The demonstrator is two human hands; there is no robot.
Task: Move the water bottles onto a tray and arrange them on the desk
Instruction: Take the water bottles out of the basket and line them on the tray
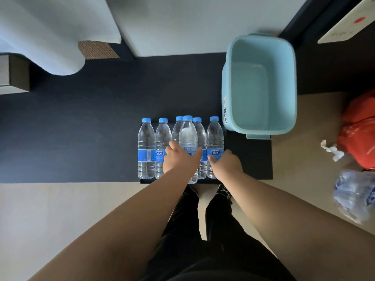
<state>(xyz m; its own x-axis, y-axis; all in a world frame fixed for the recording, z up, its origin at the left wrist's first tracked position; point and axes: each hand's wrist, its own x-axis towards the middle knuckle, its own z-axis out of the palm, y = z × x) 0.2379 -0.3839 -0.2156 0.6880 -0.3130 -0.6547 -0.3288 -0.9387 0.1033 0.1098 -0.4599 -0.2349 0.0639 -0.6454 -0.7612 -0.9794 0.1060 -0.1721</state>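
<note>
Six clear water bottles (162, 142) with blue caps and blue labels are seen standing upright, close together, on a black tray (146, 181) that is set at the near edge of a dark desk (71, 128). Five are lined up in a row, while a front bottle (187, 136) is placed ahead of the middle ones and partly hides them. The left hand (179, 161) is wrapped round the lower body of the front bottle, thumb on one side and fingers on the other. The right hand (226, 164) is curled round the label of the rightmost bottle (214, 138). Just beside that bottle, a pale blue plastic tub (229, 88) is seen on the desk's right end, closing off that side of the tray. On the light floor to the right, a red bag (359, 126), a crumpled white tissue (332, 152) and a heap of clear plastic wrap (355, 197) are scattered. Black trousers (219, 230) are visible below the outstretched arms.
</note>
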